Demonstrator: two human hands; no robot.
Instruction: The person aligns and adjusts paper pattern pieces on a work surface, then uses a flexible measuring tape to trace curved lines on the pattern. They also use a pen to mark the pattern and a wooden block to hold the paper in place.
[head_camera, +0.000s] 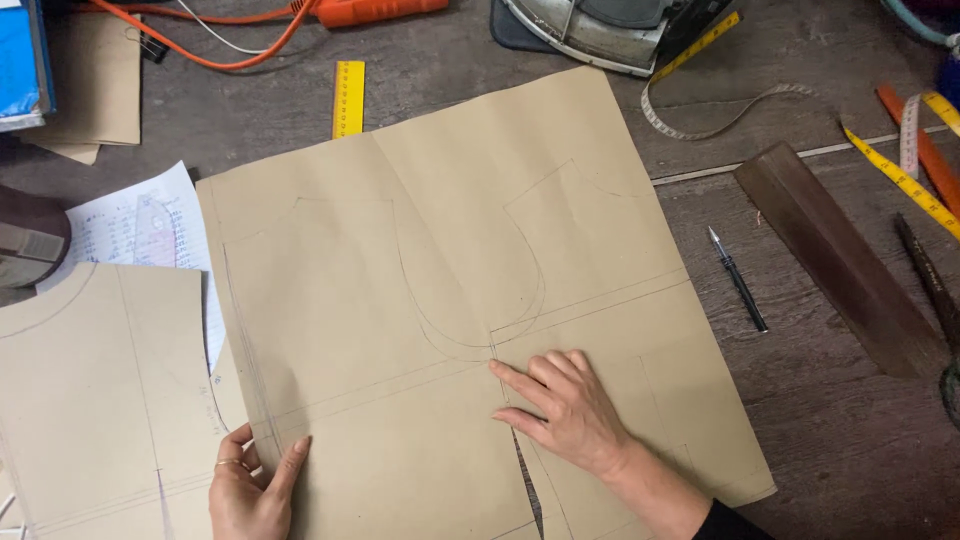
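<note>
Work piece: large sheet of brown kraft pattern paper (440, 300), lying flat at the centre of the dark wooden table (830, 440).
Markings: pencilled straight lines and curved outlines, including a deep U-shaped curve near the middle; a slit runs up from the lower edge toward the centre.
Right hand (565, 410): flat on the sheet, palm down, fingers spread and pointing left, fingertips beside the top of the slit; holds nothing.
Left hand (250, 485): at the sheet's lower left edge, thumb on top, fingers partly curled at the paper's border; a ring on one finger. Whether it pinches the edge cannot be told.
Left of sheet: a second brown paper pattern piece (90, 400), with a white printed page (150, 225) above it, partly covered.
Right of sheet: slim black craft knife (738, 280), then a dark wooden straightedge (840, 260), both clear of the paper.
Top edge: yellow ruler (348, 98), orange cable (220, 35), metal iron (610, 30), white measuring tape (720, 115).
</note>
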